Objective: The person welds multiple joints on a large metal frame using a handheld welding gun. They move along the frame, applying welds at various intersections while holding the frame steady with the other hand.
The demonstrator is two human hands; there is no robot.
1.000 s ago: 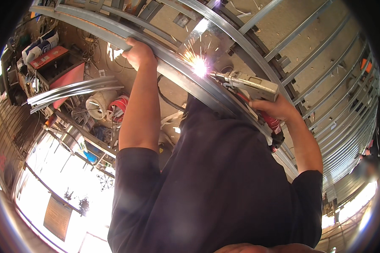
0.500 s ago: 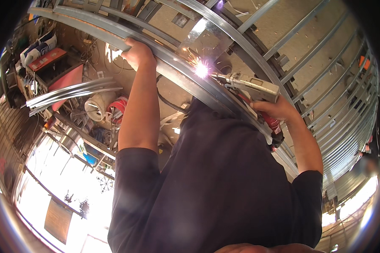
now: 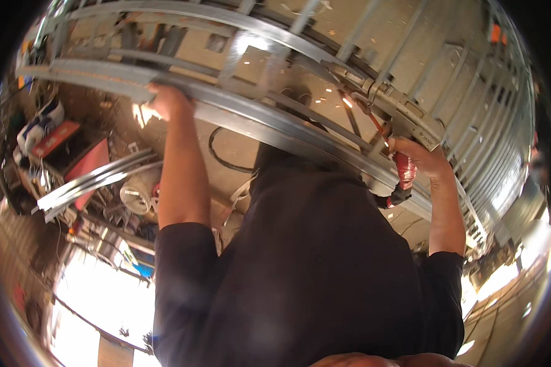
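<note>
My left hand (image 3: pixel 171 102) is closed over a long grey steel beam (image 3: pixel 251 109) that crosses in front of my body. In my right hand (image 3: pixel 423 156) is a hand-held welding gun (image 3: pixel 401 113), gripped by its red-wrapped handle (image 3: pixel 406 168). The gun's nozzle points up and to the left, beyond the beam and apart from it. A few small sparks (image 3: pixel 347 101) fly near the gun, but no bright arc shows. A dark cable end (image 3: pixel 399 196) leaves the bottom of the handle.
Beyond the beam lies a metal frame with several parallel bars (image 3: pixel 404 40). Bundled metal strips (image 3: pixel 98 180) and a whitish bucket (image 3: pixel 139 194) are at the left, near a red-topped unit (image 3: pixel 56 139). A black cable (image 3: pixel 214 150) loops on the floor below the beam.
The bright welding glare on the beam has gone out. My right hand has raised the gun away from the beam. My left hand still grips the beam, and the view has shifted.
</note>
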